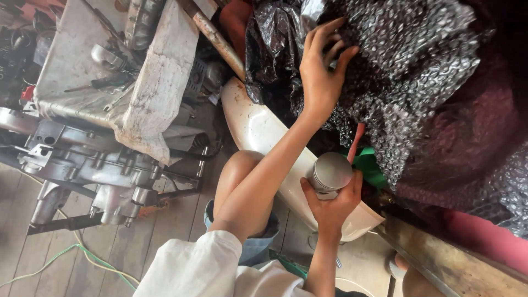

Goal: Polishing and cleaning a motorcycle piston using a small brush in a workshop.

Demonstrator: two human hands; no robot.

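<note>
The right hand point(333, 206) has its fingers clenched around a round, dull-grey metal cylinder with a flat top point(330, 173), holding it upright just above a cream-white curved plastic panel point(258, 129). The left hand point(322, 69) reaches up with fingers spread loosely, pressing into a crumpled sheet of black bubble wrap point(407, 60) without closing on it. The cylinder is bare and apart from the wrap, so as far as can be judged nothing is wrapped or stowed yet. To the left, a grey cast-metal engine casing point(88, 165) sits under a stained metal table point(110, 71), above a wooden plank floor point(66, 247).
</note>
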